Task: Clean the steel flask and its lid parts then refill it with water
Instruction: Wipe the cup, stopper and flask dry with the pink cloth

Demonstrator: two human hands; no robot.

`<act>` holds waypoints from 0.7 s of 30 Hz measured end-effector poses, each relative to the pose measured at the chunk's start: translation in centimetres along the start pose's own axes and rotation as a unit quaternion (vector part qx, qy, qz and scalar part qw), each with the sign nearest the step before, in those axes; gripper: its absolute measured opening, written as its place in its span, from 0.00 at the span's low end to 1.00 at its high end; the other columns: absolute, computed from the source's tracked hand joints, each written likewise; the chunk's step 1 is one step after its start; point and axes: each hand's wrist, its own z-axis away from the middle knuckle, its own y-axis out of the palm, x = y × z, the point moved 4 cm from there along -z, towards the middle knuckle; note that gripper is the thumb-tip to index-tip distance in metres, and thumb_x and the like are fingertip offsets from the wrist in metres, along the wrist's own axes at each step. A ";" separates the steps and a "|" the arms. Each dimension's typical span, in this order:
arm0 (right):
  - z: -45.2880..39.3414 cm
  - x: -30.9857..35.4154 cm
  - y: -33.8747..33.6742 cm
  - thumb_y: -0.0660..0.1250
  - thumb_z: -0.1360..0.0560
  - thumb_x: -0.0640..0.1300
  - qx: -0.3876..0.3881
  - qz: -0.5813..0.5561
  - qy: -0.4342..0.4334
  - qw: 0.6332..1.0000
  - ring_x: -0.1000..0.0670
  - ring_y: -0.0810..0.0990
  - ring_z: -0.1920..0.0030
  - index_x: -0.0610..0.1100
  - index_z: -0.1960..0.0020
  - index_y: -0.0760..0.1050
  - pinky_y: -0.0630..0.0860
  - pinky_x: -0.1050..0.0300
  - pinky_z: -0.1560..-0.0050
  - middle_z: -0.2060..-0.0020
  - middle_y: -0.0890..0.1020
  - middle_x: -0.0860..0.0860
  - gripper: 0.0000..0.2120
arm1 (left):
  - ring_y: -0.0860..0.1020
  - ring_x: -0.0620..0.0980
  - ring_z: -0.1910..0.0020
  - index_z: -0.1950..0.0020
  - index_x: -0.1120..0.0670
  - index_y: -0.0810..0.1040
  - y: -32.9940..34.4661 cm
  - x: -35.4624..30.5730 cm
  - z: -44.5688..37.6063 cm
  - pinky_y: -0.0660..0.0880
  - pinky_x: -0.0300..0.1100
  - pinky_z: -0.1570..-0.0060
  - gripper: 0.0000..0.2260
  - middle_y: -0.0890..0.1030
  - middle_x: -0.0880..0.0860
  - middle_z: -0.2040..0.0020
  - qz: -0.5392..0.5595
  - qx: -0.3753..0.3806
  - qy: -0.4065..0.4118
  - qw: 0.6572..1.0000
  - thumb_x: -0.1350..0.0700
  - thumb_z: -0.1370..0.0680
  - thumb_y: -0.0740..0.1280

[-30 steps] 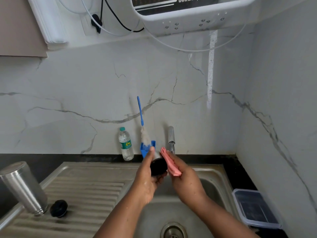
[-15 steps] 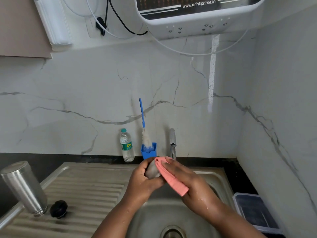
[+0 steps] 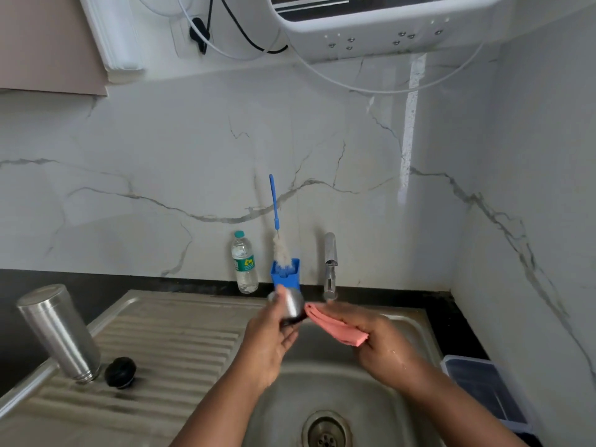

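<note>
My left hand (image 3: 269,343) grips a steel lid cup (image 3: 293,303) with a black inside, held over the sink basin (image 3: 325,379). My right hand (image 3: 377,340) holds a folded pink cloth (image 3: 335,327) whose end touches the cup's rim. The steel flask (image 3: 59,330) stands upside down and tilted on the drainboard (image 3: 174,353) at the left. Its black stopper (image 3: 120,371) lies beside the flask.
A tap (image 3: 330,266) stands behind the basin; no water stream is visible. A blue holder (image 3: 286,275) with a bottle brush (image 3: 276,227) and a plastic water bottle (image 3: 244,262) sit against the marble wall. A lidded plastic box (image 3: 483,391) is at the right. A water purifier (image 3: 387,24) hangs above.
The cloth covered the cup half a second ago; it has now slid off to the right and only touches the rim. My left hand has turned the cup so its steel side faces me.
</note>
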 end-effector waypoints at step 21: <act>-4.0 3.7 9.6 0.75 0.47 0.54 0.149 0.520 -0.004 0.841 0.40 0.78 0.40 0.55 0.35 0.72 0.73 0.25 0.52 0.39 0.79 0.58 0.40 | 0.81 0.54 0.58 0.51 0.59 0.84 -4.1 -0.2 -3.1 0.77 0.45 0.58 0.27 0.86 0.59 0.54 0.052 0.031 -0.162 0.985 0.35 0.29 0.70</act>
